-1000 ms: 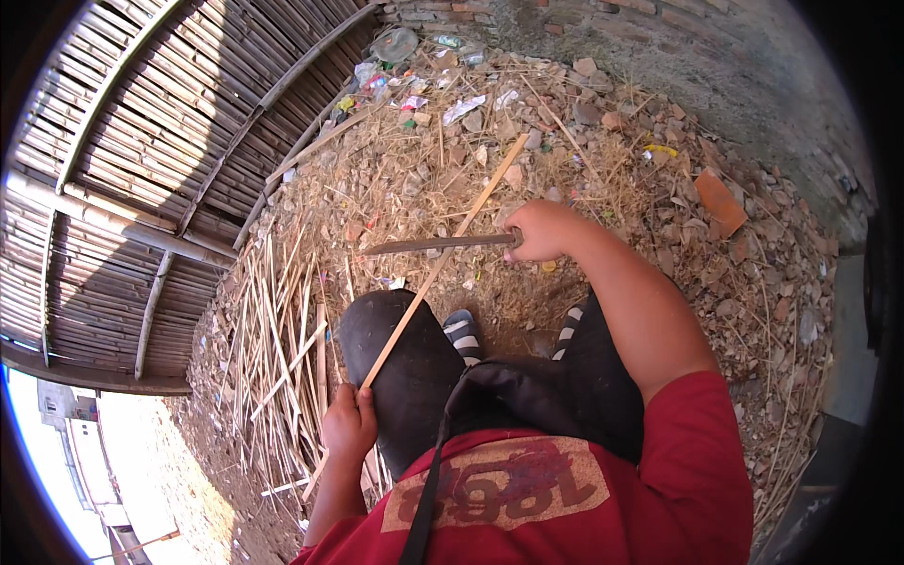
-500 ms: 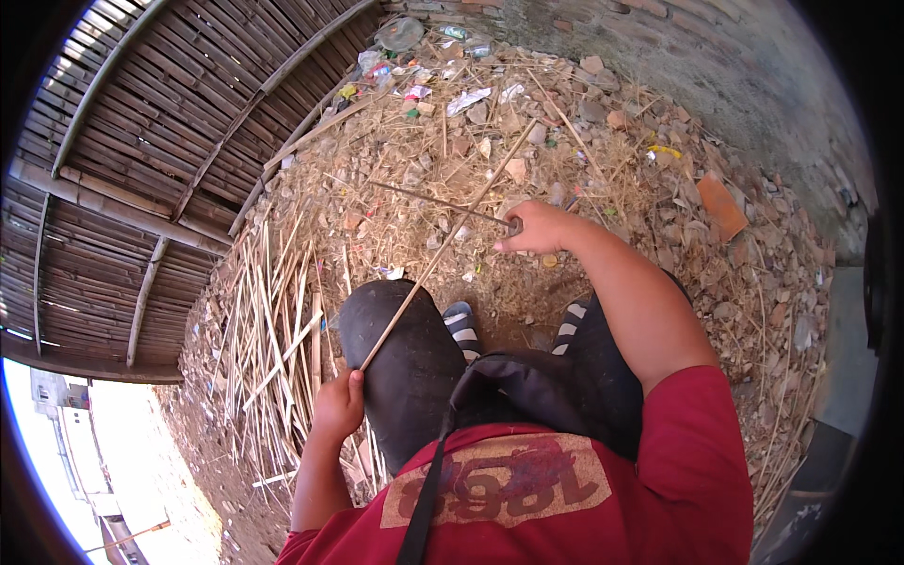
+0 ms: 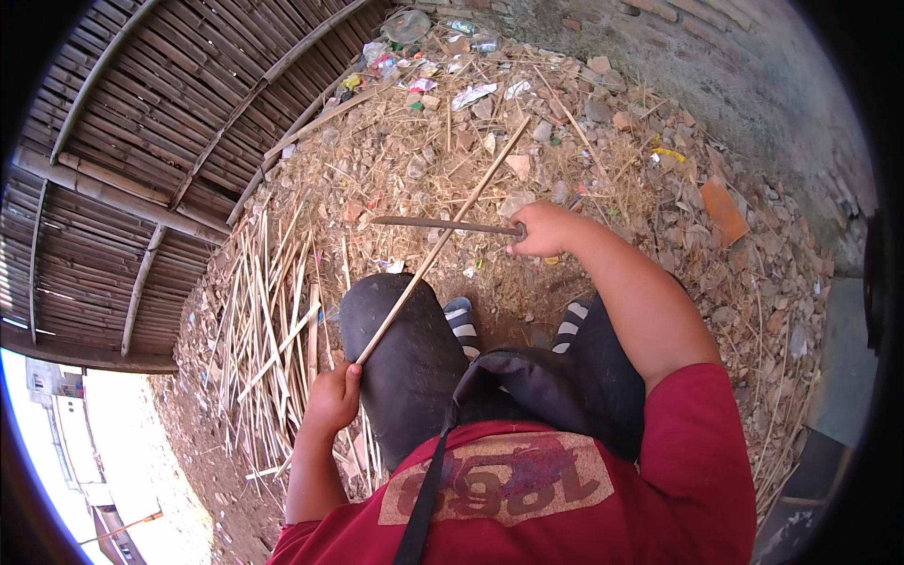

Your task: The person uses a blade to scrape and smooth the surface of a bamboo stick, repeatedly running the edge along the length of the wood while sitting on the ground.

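My left hand (image 3: 333, 399) is closed round the lower end of a long, thin bamboo strip (image 3: 407, 299), beside my left knee. The strip slants up and away to the right, across my thigh and over the ground. In my right hand (image 3: 549, 229) is the handle end of a long, dark machete (image 3: 424, 222), its blade pointing left. Blade and strip cross a little left of my right hand; whether they touch I cannot tell. My fingers hide most of the machete's handle.
To my left lies a loose pile of split bamboo strips (image 3: 268, 344). A bamboo-slat wall (image 3: 122, 122) rises at the far left, a brick wall (image 3: 716, 85) at the back right. Rubble, dry straw and litter cover the ground, with an orange tile piece (image 3: 723, 212) at the right.
The machete has turned so that its blade lies nearly level and shows more of its flat side; its tip has come nearer. The left hand keeps hold of the strip, almost unmoved.
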Action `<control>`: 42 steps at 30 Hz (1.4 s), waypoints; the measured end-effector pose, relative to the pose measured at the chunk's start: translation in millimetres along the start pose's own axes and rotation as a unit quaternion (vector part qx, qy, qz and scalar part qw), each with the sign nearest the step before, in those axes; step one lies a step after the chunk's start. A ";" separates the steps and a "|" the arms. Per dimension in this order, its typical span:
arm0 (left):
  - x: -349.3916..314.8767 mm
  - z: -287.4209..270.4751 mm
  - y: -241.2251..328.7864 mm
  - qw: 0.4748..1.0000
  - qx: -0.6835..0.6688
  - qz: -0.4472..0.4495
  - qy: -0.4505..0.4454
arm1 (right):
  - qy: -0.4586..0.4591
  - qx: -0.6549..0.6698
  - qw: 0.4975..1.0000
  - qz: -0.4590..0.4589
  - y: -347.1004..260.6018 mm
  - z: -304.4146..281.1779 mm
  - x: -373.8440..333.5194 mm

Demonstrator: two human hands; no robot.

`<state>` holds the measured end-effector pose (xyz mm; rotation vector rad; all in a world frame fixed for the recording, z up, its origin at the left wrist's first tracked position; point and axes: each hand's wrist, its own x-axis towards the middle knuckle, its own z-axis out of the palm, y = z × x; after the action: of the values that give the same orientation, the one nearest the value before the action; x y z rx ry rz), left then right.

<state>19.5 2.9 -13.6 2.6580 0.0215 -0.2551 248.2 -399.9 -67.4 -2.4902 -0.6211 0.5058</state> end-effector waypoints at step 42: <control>-16.9 10.5 -0.6 0.997 0.075 -0.005 0.032 | 0.010 0.021 0.997 0.075 -5.3 -18.5 -5.9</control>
<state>0.9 -0.9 -20.0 2.8153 0.0368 -0.1801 250.2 -406.2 -48.3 -2.5110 -0.4130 0.5439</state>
